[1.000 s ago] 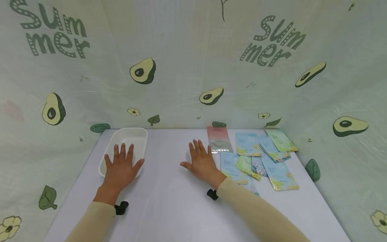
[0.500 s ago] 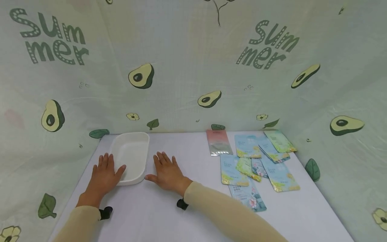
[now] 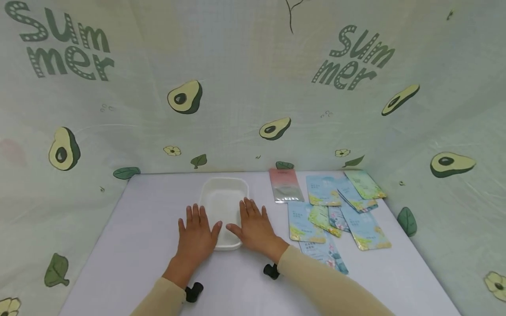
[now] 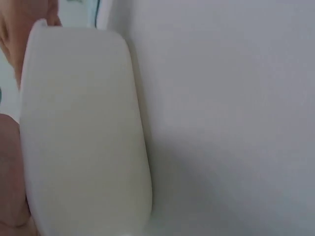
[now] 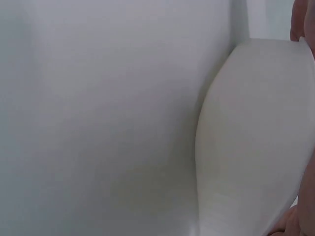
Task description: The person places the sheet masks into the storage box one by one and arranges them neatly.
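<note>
A white plastic tray with rounded corners sits near the middle of the table, nothing inside it. My left hand lies along its left side, fingers straight and thumb spread over the near left part. At the right side, my right hand also has straight fingers, its thumb reaching over the near right rim. Both wrist views show the tray's outer wall close up, with fingers right at the rim.
Several flat packets lie at the right: a pink and silver one nearest the tray, blue ones overlapping each other, and a green one by the table's far right corner. A patterned cloth stands behind the white table.
The right hand first moved left to the tray. Then both hands and the tray shifted right, from the table's far left to its middle. The packets stayed in place.
</note>
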`<state>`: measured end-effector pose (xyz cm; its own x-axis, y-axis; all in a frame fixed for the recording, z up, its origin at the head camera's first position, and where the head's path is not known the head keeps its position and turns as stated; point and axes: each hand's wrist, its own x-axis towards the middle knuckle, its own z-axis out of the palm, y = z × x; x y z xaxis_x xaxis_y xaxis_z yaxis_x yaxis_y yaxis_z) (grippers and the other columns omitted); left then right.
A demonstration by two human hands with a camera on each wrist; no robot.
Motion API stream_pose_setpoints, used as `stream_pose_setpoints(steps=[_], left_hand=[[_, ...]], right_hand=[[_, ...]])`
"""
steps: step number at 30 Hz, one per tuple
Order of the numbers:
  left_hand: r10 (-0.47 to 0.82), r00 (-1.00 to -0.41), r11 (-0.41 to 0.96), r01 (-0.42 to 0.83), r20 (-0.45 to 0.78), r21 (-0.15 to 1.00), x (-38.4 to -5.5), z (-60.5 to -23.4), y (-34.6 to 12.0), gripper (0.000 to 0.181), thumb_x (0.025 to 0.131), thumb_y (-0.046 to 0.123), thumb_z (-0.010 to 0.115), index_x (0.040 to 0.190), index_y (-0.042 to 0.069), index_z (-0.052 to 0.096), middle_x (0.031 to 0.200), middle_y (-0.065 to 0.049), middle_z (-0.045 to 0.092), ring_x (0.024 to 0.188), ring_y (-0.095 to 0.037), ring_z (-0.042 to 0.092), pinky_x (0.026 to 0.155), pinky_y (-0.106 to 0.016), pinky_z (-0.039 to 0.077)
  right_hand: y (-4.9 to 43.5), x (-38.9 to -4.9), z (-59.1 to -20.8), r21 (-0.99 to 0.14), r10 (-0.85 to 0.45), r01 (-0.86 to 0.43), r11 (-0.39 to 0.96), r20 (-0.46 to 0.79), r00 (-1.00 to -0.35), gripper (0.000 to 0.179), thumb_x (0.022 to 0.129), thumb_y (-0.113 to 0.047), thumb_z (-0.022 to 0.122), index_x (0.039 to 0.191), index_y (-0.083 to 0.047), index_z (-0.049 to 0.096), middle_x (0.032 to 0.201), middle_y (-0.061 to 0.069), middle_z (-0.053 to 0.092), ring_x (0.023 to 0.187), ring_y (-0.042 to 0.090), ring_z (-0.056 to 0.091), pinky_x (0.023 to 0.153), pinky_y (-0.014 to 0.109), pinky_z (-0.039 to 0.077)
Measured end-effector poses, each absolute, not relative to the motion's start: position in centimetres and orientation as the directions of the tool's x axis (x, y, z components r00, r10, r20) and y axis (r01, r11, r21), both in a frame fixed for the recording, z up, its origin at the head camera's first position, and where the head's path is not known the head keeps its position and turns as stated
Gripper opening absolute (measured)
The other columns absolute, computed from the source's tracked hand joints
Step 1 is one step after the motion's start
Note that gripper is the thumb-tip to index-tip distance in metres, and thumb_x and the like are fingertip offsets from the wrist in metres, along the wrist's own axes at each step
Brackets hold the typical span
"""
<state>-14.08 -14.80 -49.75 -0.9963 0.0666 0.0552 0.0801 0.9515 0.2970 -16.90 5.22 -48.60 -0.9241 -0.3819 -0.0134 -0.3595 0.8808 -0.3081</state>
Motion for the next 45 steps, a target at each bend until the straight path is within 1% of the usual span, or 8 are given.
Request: stream_pose_setpoints(steps=[6, 12, 15, 22, 28, 31, 38, 45], left_hand=[[0.121, -0.987, 0.936, 0.148, 0.103, 0.319, -12.9, -49.8, -12.1, 0.085, 0.109, 0.049, 0.053, 0.157, -0.017, 0.03, 0.164, -0.042, 0.022, 0.157, -0.056, 0.019, 0.12, -0.076, 0.024], [0.31, -0.95, 0.903, 0.309, 0.046, 0.298, -13.1, -49.8, -15.5, 0.096, 0.106, 0.066, 0.045, 0.165, -0.007, 0.019, 0.174, -0.027, 0.014, 0.162, -0.044, 0.012, 0.127, -0.07, 0.016], [0.347, -0.938, 0.909, 0.336, -0.001, 0.248, -13.4, -49.3, -16.7, 0.1, 0.105, 0.071, 0.043, 0.166, -0.005, 0.02, 0.175, -0.023, 0.013, 0.163, -0.042, 0.009, 0.127, -0.07, 0.013], [0.327, -0.945, 0.937, 0.321, -0.025, 0.141, -13.3, -48.9, -16.6, 0.114, 0.098, 0.082, 0.042, 0.165, -0.007, 0.02, 0.174, -0.026, 0.015, 0.163, -0.042, 0.01, 0.126, -0.072, 0.012], [0.328, -0.944, 0.942, 0.329, 0.032, 0.07, -13.7, -48.9, -16.6, 0.12, 0.094, 0.088, 0.04, 0.163, -0.009, 0.025, 0.171, -0.028, 0.025, 0.161, -0.042, 0.02, 0.125, -0.071, 0.019], [0.322, -0.946, 0.942, 0.324, 0.026, 0.085, -13.9, -48.8, -16.6, 0.124, 0.091, 0.09, 0.041, 0.163, -0.009, 0.026, 0.17, -0.028, 0.026, 0.161, -0.042, 0.021, 0.125, -0.071, 0.02], [0.299, -0.954, 0.944, 0.292, -0.02, 0.156, -14.2, -49.2, -16.3, 0.135, 0.084, 0.096, 0.044, 0.165, -0.009, 0.018, 0.173, -0.027, 0.015, 0.163, -0.042, 0.012, 0.126, -0.07, 0.018], [0.299, -0.952, 0.94, 0.284, -0.06, 0.189, -13.7, -49.8, -16.2, 0.138, 0.082, 0.099, 0.04, 0.166, -0.008, 0.013, 0.175, -0.026, 0.011, 0.164, -0.041, 0.007, 0.128, -0.07, 0.013]], right_hand=[[8.5, -16.8, -48.4, -0.312, -0.358, -0.335, 0.889, -0.016, -0.934, 0.086, 0.109, -0.057, 0.048, 0.165, 0.004, 0.026, 0.174, 0.021, 0.021, 0.162, 0.039, 0.022, 0.125, 0.07, 0.022], [9.3, -17.5, -48.1, -0.301, -0.385, -0.353, 0.886, -0.05, -0.922, 0.086, 0.109, -0.06, 0.044, 0.167, -0.001, 0.022, 0.176, 0.016, 0.016, 0.163, 0.037, 0.017, 0.127, 0.071, 0.016], [9.3, -17.7, -48.0, -0.301, -0.387, -0.353, 0.886, -0.059, -0.92, 0.087, 0.109, -0.061, 0.044, 0.167, -0.001, 0.021, 0.177, 0.016, 0.015, 0.163, 0.036, 0.016, 0.127, 0.07, 0.015], [9.4, -17.7, -48.1, -0.276, -0.4, -0.374, 0.886, -0.045, -0.915, 0.086, 0.109, -0.058, 0.047, 0.166, 0.001, 0.024, 0.175, 0.019, 0.018, 0.162, 0.037, 0.02, 0.127, 0.068, 0.018], [9.5, -17.8, -48.1, -0.244, -0.411, -0.396, 0.885, -0.012, -0.912, 0.087, 0.108, -0.06, 0.047, 0.165, 0.003, 0.026, 0.174, 0.02, 0.021, 0.162, 0.036, 0.022, 0.127, 0.068, 0.02], [9.5, -17.8, -48.0, -0.244, -0.412, -0.395, 0.886, -0.019, -0.911, 0.088, 0.108, -0.06, 0.048, 0.165, 0.003, 0.025, 0.175, 0.02, 0.019, 0.163, 0.035, 0.021, 0.128, 0.067, 0.019], [10.0, -17.4, -48.6, -0.28, -0.415, -0.4, 0.873, 0.007, -0.91, 0.088, 0.108, -0.061, 0.046, 0.165, 0.004, 0.026, 0.174, 0.022, 0.022, 0.162, 0.037, 0.021, 0.128, 0.066, 0.019], [15.8, -15.2, -50.1, -0.258, -0.363, -0.374, 0.891, 0.09, -0.927, 0.086, 0.108, -0.059, 0.048, 0.16, 0.009, 0.035, 0.168, 0.027, 0.033, 0.159, 0.043, 0.028, 0.127, 0.068, 0.02]])
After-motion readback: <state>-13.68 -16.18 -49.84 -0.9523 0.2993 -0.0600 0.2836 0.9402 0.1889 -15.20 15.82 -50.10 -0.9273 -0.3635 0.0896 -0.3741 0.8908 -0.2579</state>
